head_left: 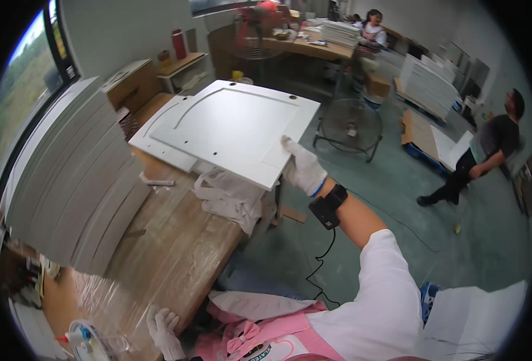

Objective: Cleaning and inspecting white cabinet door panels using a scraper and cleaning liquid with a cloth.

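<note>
My right hand, in a white knitted glove with a blue cuff, grips the near right edge of a white door panel. The panel has a curved groove and several small dark holes. A similar white panel lies partly beneath it, at its left. Next to them a crumpled white cloth hangs over the table's edge. My left hand, also gloved, rests low at the near edge of the film-covered wooden table. Its fingers are loosely apart, with nothing seen in them.
A tall stack of white panels stands along the left, by the window. A round container sits at the lower left. On the floor beyond the table is a fan. A person walks at the right; another person is behind the far table.
</note>
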Demonstrator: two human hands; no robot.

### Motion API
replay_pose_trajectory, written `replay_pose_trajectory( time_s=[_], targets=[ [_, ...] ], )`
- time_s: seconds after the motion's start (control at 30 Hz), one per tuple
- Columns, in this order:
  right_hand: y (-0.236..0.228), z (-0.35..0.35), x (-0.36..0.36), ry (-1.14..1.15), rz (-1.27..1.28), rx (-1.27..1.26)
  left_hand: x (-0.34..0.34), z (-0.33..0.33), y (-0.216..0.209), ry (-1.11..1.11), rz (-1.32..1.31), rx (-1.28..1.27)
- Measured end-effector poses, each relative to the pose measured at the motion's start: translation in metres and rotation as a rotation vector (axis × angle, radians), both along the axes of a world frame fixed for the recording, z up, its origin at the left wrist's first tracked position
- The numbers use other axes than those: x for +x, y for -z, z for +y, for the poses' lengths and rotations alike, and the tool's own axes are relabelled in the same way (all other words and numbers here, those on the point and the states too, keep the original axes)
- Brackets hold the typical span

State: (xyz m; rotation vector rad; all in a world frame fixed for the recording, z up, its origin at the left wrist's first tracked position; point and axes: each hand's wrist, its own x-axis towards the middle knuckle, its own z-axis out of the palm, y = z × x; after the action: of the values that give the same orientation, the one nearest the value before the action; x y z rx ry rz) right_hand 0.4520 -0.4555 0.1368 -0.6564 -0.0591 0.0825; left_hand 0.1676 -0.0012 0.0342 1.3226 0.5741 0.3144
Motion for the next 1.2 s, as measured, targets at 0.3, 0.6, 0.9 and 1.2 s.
replay_pose_trajectory(
  time_s=[0.3, 0.6, 0.9, 1.2],
  targets=[
    [0.03, 0.109, 0.121, 0.042, 0.058, 0.029, -0.017, 0.013, 0.012, -0.146, -0.049, -0.1],
    [0.122, 0.137, 0.261, 0.245, -0.247, -0.794, -0.005, -0.002, 0.015, -0.09, -0.027, -0.051],
    [0.185, 0.164, 0.317, 0.379, -0.571, -0.949, -0.013, 0.012, 0.027, -0.102, -0.087, -0.111],
    [0.09, 0.215, 0.234, -0.13, 0.263, -0.387, -0.029, 0.022, 0.024, -0.181, -0.074, -0.058]
  ],
)
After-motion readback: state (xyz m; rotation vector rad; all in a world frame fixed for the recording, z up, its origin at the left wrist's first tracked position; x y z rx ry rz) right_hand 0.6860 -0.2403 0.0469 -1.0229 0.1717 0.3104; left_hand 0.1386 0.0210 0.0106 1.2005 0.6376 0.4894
